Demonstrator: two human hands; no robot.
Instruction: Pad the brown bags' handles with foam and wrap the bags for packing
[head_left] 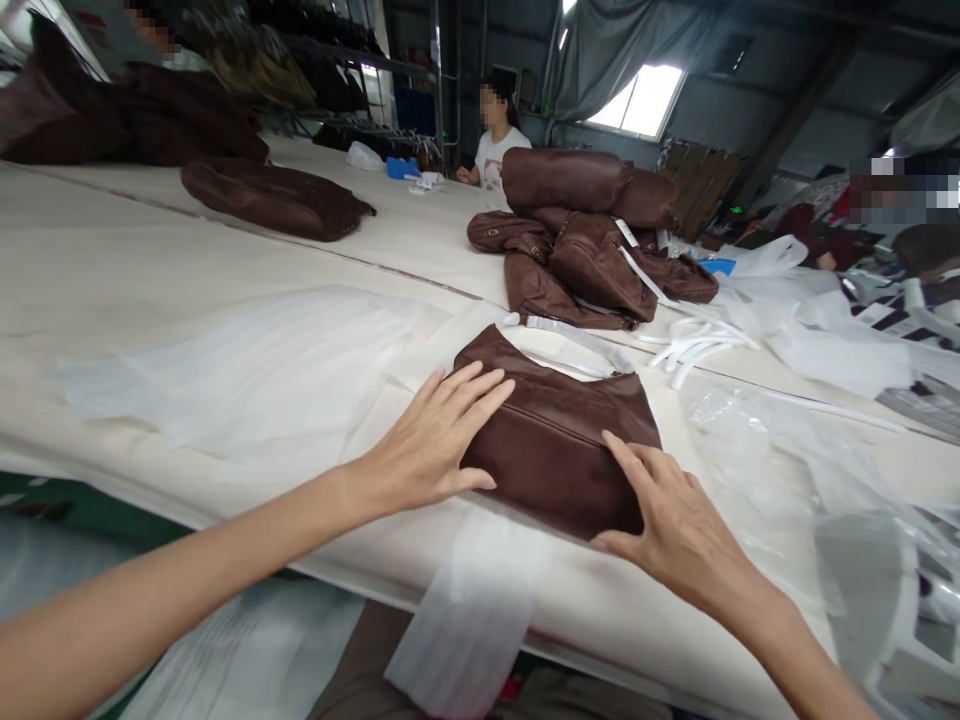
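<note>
While a brown bag point(547, 450) lies flat on the pale worktop point(420, 235), left hand point(427, 440) over its left side, fingers point(491, 400) spread apart, right hand point(679, 510) at its right edge, fingers likewise parted, firm contact hard to judge, brown bags point(592, 255) piled behind.

From my end I see a long table with a pale cream, smooth-looking cover point(112, 240). Near its front edge lies a flat, dark brown leather-look bag point(555, 450); left of that, a thin, translucent white sheet point(262, 360). Farther back I make out a heap of brown leather-look bags point(592, 240), curved white strips point(697, 345) beside it, and crumpled clear plastic point(765, 440) towards the right.
</note>
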